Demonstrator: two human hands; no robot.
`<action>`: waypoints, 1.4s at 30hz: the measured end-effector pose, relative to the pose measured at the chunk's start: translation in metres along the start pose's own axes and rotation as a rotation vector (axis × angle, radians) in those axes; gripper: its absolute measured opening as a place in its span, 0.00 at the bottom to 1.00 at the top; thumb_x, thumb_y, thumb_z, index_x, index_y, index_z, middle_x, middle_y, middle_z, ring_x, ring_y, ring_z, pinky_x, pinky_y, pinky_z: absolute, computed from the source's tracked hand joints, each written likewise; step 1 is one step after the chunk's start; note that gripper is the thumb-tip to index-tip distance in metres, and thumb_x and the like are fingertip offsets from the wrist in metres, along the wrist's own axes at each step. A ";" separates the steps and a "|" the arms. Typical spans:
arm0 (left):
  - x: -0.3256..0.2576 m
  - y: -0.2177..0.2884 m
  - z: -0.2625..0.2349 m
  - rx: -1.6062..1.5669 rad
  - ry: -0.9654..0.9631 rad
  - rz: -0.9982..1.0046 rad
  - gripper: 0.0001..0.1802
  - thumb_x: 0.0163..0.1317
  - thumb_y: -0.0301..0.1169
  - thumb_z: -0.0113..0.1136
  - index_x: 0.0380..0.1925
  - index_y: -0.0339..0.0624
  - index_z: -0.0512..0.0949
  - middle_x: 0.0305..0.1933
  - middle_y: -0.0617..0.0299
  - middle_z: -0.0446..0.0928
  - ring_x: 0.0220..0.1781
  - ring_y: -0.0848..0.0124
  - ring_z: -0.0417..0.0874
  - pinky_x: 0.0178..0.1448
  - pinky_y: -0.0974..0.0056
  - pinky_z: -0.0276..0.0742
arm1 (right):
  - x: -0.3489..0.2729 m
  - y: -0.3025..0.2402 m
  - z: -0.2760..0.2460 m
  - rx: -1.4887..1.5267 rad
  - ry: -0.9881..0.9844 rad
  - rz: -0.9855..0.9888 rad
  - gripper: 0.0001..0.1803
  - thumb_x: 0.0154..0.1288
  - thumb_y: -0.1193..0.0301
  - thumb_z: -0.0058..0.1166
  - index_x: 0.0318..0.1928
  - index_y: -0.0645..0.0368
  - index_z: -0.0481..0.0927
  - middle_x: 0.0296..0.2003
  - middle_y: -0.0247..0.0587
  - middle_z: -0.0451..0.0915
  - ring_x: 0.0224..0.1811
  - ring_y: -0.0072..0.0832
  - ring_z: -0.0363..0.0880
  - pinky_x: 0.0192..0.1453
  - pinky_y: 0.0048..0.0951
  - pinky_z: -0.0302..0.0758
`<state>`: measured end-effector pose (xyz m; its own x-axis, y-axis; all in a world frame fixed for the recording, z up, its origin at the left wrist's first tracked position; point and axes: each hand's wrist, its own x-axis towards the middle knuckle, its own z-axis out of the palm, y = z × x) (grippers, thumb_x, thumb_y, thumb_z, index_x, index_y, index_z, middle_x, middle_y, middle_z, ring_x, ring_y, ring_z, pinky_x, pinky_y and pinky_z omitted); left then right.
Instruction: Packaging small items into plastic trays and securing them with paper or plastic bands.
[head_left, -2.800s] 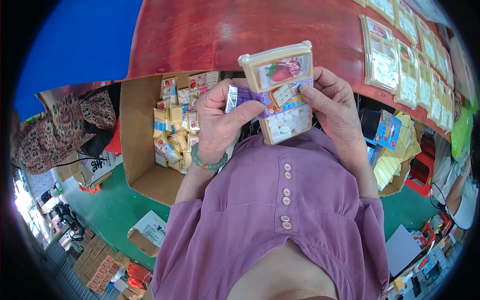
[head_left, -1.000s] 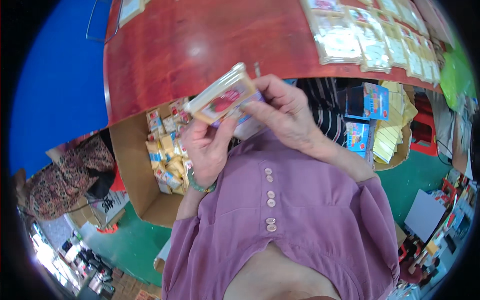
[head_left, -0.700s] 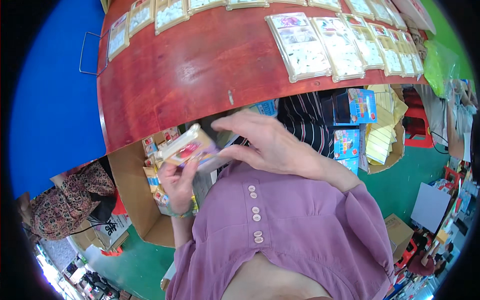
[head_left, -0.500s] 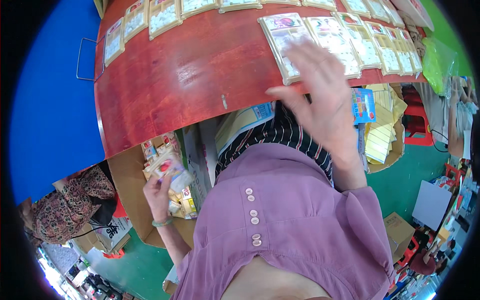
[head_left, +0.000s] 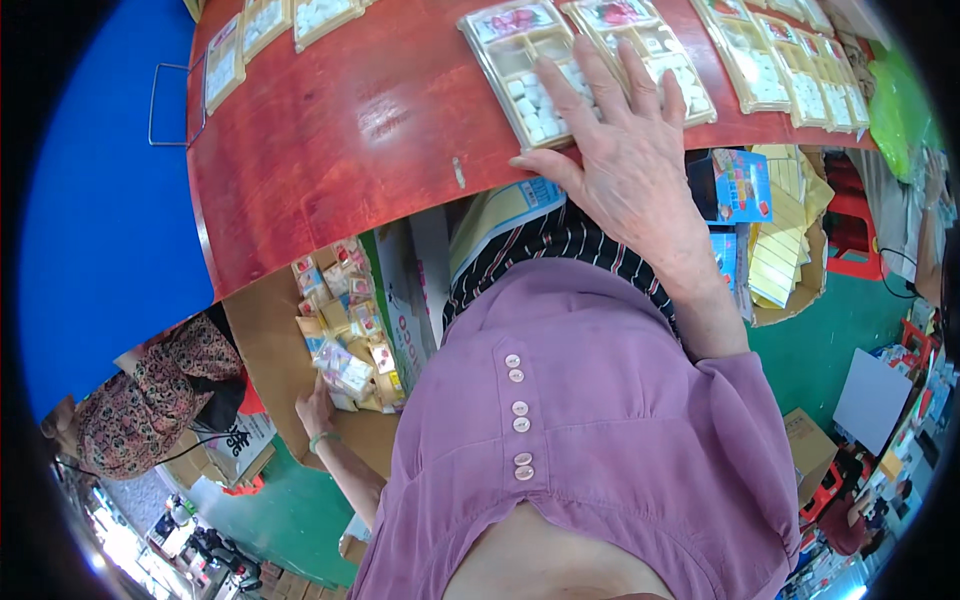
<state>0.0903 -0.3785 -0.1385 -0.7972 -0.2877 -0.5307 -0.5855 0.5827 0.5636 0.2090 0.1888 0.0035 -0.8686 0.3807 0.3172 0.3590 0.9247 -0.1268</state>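
Trays (head_left: 530, 75) of white pieces lie in a row on red counter (head_left: 350, 130), far edge. Box (head_left: 290, 390) below counter, left, holds small packets (head_left: 345, 340). Right hand (head_left: 630, 160) flat, fingers spread wide over two trays. Left hand (head_left: 315, 410) down in box, touching packets; its fingers' spread cannot be told.

We wear a mauve-purple shirt (head_left: 600, 420) of soft, slightly creased cloth, closed down the front by a row of small pale buttons (head_left: 517, 412) that sit in pairs. Its sleeves are short and loose; the right sleeve (head_left: 745, 385) ends in a plain hem, leaving the forearm bare. A thin green bangle (head_left: 318, 439) circles the left wrist. Both hands are bare: the right hand (head_left: 625, 160) carries no ring or glove, and neither does the left hand (head_left: 315, 408).
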 end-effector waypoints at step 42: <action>-0.130 0.182 0.312 0.580 -0.717 1.274 0.37 0.60 0.50 0.54 0.68 0.59 0.56 0.74 0.49 0.42 0.73 0.46 0.50 0.69 0.47 0.59 | -0.053 0.029 0.149 0.343 -0.384 0.086 0.32 0.62 0.50 0.53 0.59 0.58 0.68 0.52 0.55 0.74 0.57 0.49 0.71 0.60 0.39 0.68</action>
<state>0.1340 0.0021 -0.1646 -0.3719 0.9091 -0.1876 0.6589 0.4009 0.6366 0.2151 0.1958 -0.1567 -0.9266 0.3699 -0.0675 0.3581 0.8134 -0.4585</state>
